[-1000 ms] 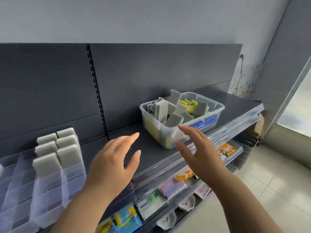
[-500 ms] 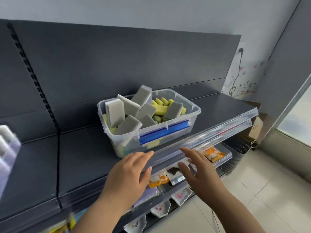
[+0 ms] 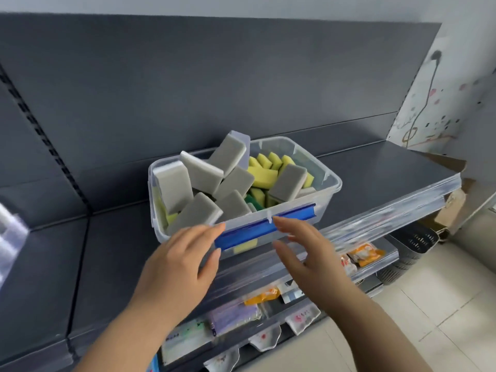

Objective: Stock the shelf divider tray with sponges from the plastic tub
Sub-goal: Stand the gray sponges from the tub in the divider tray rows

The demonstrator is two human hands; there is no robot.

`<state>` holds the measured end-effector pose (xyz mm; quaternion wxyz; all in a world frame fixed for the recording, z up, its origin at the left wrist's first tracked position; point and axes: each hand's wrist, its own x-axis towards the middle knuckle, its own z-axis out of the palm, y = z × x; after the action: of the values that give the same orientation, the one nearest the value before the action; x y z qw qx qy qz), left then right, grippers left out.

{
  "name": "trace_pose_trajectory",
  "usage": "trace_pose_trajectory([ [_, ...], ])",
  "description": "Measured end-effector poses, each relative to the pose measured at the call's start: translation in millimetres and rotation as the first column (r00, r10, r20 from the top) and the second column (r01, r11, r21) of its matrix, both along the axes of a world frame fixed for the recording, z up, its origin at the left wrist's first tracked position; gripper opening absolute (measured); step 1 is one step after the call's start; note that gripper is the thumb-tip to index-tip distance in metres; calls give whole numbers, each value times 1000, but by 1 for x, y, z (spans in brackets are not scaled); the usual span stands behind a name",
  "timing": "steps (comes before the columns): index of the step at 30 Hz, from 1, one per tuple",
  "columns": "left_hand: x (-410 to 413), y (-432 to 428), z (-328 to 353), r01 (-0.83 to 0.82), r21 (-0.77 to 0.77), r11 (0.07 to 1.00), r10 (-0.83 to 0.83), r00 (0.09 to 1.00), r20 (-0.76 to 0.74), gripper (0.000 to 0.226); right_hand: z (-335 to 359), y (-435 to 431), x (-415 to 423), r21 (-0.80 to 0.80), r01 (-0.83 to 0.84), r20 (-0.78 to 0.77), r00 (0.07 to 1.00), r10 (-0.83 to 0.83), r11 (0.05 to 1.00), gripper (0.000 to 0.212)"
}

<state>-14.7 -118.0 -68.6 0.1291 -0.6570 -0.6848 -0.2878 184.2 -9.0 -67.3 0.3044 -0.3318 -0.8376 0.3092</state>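
A clear plastic tub [image 3: 329,176] with a blue front latch stands on the dark shelf. It holds several grey sponges [image 3: 204,173] on the left and yellow ones [image 3: 264,167] at the back right. My left hand [image 3: 179,267] is open with fingers apart, its fingertips at the tub's front left rim. My right hand [image 3: 306,251] is open too, just in front of the blue latch, palm turned inward. Neither hand holds anything. A blurred sliver of the clear divider tray [image 3: 9,237] shows at the far left edge.
The dark shelf [image 3: 381,173] runs right to a clear price strip along its front edge. Lower shelves hold packaged goods [image 3: 365,255] and small dishes. A black basket [image 3: 413,245] sits near the tiled floor on the right. A slotted upright runs down the back panel at left.
The view has swung right, so the divider tray has slid to the left edge and the tub is central. Both hands have moved up to the tub's front.
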Motion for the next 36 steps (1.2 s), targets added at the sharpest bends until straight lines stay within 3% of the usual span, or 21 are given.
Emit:
trace_pose_trajectory([
  [4, -21, 38, 19, -19, 87, 996, 22, 999, -31, 34, 23, 36, -5, 42, 29, -36, 999, -28, 999, 35],
  [9, -39, 73, 17, -16, 117, 993, 20, 999, -28, 36, 9, 62, -16, 53, 89, -197, 977, -77, 995, 29],
  [14, -63, 88, 19, -133, 94, 987, 102, 956, 275, 38, 6, 90, -32, 75, 37, -231, 973, -19, 996, 26],
  [19, -64, 105, 26, -206, 90, 974, 170, 938, 303, 37, 20, 149, -60, -1, 6, -232, 973, -6, 1000, 25],
  [23, -50, 111, 25, -261, 45, 964, 229, 907, 354, 39, 34, 194, -107, -71, -98, -97, 991, 90, 993, 25],
  [28, -35, 111, 27, -346, 35, 938, 309, 875, 374, 39, 40, 244, -169, -111, -116, 252, 957, 140, 987, 43],
  [30, -30, 108, 26, -384, 41, 922, 344, 865, 365, 38, 35, 251, -181, -184, -123, 285, 943, 172, 975, 44],
  [33, -24, 103, 25, -437, 35, 899, 403, 855, 326, 34, 31, 261, -181, -377, -172, 147, 959, 242, 910, 41],
  [36, -19, 106, 29, -458, 52, 888, 416, 845, 337, 37, 35, 282, -161, -396, -186, -35, 982, 188, 899, 36],
])
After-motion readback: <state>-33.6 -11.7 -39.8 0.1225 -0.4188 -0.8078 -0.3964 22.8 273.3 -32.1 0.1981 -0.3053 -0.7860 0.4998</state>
